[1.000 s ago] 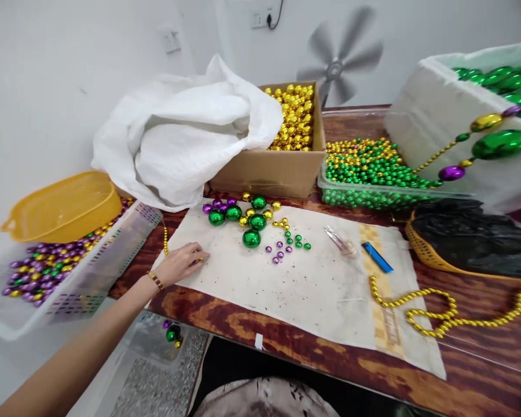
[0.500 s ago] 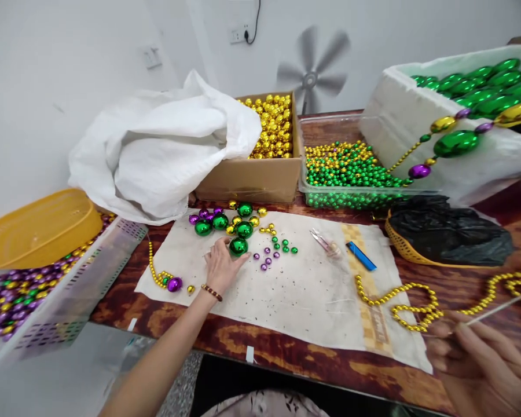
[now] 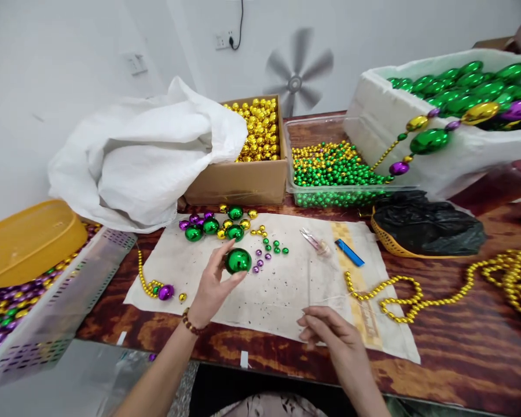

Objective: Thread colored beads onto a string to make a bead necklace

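My left hand (image 3: pixel 211 284), wearing a bead bracelet, grips a large shiny green bead (image 3: pixel 238 262) between thumb and fingers, held above the cloth (image 3: pixel 282 301). To its right, my right hand (image 3: pixel 330 333) has its thumb and fingers pinched together. A faint thin string seems to rise from the fingertips. Beyond my left hand lie large green beads (image 3: pixel 194 233), purple beads (image 3: pixel 183 225) and gold beads (image 3: pixel 245 224). Small purple beads (image 3: pixel 259 262) and small green beads (image 3: pixel 276 243) are near the held bead. A short gold strand ends at a purple bead (image 3: pixel 165 292).
Scissors (image 3: pixel 315 241) and a blue tool (image 3: pixel 349 252) lie on the cloth. A gold bead chain (image 3: pixel 443 301) runs rightward. Behind stand a cardboard box (image 3: pixel 238 182), a clear tray (image 3: pixel 342 197), a foam box (image 3: pixel 373 92) and a white sack (image 3: pixel 151 168). A fan (image 3: pixel 295 84) spins.
My left hand has lifted the large green bead and drawn it nearer. My right hand has moved left from the far right to the cloth's front edge. The view has shifted slightly right.
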`<state>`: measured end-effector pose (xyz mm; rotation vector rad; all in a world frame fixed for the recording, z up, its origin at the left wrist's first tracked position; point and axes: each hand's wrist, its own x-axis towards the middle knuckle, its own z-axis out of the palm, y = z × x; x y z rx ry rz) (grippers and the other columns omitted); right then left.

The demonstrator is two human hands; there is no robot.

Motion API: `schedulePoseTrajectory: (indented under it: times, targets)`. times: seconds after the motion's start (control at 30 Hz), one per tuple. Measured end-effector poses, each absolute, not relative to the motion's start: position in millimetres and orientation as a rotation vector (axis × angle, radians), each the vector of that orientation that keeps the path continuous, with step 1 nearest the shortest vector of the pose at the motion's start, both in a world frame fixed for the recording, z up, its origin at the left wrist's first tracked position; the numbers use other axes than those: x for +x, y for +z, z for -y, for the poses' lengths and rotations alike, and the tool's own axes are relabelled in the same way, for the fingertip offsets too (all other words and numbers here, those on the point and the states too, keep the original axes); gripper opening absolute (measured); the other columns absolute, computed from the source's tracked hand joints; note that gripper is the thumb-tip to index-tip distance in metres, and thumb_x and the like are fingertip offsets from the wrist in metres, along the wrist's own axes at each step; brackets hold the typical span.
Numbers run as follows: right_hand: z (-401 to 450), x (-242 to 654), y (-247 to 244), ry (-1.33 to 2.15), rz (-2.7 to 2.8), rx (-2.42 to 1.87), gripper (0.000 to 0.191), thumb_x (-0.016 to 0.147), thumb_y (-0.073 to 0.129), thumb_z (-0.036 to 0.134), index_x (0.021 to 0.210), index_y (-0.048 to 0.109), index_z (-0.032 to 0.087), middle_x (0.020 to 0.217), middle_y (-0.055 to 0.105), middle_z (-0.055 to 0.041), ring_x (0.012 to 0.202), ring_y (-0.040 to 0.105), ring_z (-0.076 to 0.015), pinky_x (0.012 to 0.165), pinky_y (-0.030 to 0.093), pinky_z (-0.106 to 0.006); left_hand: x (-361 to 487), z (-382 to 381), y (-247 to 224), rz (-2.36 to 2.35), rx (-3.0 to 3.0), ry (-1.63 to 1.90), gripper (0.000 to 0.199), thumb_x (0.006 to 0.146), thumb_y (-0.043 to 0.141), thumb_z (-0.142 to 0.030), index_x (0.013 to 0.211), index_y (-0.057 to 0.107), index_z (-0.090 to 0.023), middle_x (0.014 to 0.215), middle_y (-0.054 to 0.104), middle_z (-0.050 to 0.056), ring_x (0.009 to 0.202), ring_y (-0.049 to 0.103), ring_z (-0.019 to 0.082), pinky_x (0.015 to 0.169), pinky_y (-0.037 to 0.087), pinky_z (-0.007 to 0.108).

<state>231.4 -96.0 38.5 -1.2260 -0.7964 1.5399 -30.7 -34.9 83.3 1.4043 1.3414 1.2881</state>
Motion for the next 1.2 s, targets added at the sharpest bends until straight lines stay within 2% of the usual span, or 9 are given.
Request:
schedulePoseTrajectory:
  times: [0.07,0.23,0.33,0.5,0.73,0.9,1.2]
  targets:
    - [97,214,39,1.586,0.808,-1.177,0.038,0.073,0.082,0.051,0.084,0.074,0.017,0.074,0.074,-0.0083,0.057,0.067,-0.017,0.047,0.051,-0.022,-22,41,90,-1.345,1.567,1.306,0.064,0.081,0.077,-0.026,0.139,0.052,-0.03,0.134,0.057,0.008,0.125,0.054,0.025,0.104,0.046,0.037]
    - [101,195,37,1.609,0.844,-1.17,0.04,0.074,0.08,0.054,0.083,0.074,0.016,0.072,0.073,-0.0086,0.061,0.066,-0.017,0.048,0.048,-0.02,-12,45,95,-1.229,1.739,1.34,0.049,0.085,0.073,-0.021,0.131,0.06,-0.03,0.131,0.058,0.008,0.127,0.053,0.026,0.108,0.044,0.04]
    - [106,194,30,1.59,0.885,-1.172,0.039,0.078,0.077,0.055,0.084,0.074,0.016,0.074,0.074,-0.0086,0.063,0.066,-0.017,0.049,0.047,-0.02,-9,42,99,-1.149,1.607,1.403,0.049,0.083,0.074,-0.019,0.13,0.063,-0.029,0.13,0.06,0.008,0.125,0.056,0.025,0.105,0.047,0.037]
    - [109,187,21,1.58,1.003,-1.159,0.039,0.082,0.073,0.055,0.085,0.075,0.017,0.075,0.073,-0.0086,0.065,0.066,-0.0178,0.05,0.047,-0.021,-4,32,117,-1.032,1.33,1.498,0.045,0.078,0.08,-0.02,0.121,0.07,-0.028,0.12,0.068,0.006,0.11,0.064,0.02,0.094,0.053,0.028]
    - [106,179,19,1.538,1.05,-1.172,0.041,0.083,0.071,0.057,0.085,0.075,0.017,0.076,0.073,-0.009,0.066,0.067,-0.0191,0.049,0.047,-0.021,2,26,138,-0.924,1.114,1.5,0.044,0.072,0.084,-0.025,0.115,0.074,-0.028,0.112,0.072,0.005,0.099,0.066,0.018,0.084,0.055,0.026]
    - [105,180,15,1.548,1.085,-1.171,0.037,0.086,0.069,0.054,0.087,0.074,0.017,0.078,0.073,-0.0084,0.068,0.067,-0.019,0.049,0.048,-0.021,4,28,137,-0.884,1.09,1.47,0.044,0.074,0.084,-0.026,0.116,0.074,-0.031,0.116,0.072,0.004,0.101,0.066,0.017,0.083,0.055,0.023]
    - [103,178,12,1.571,1.07,-1.159,0.034,0.087,0.069,0.05,0.089,0.074,0.017,0.08,0.074,-0.0085,0.069,0.068,-0.019,0.049,0.047,-0.021,7,30,134,-0.848,1.101,1.444,0.044,0.075,0.083,-0.025,0.117,0.073,-0.031,0.119,0.072,0.004,0.104,0.065,0.019,0.086,0.055,0.025]
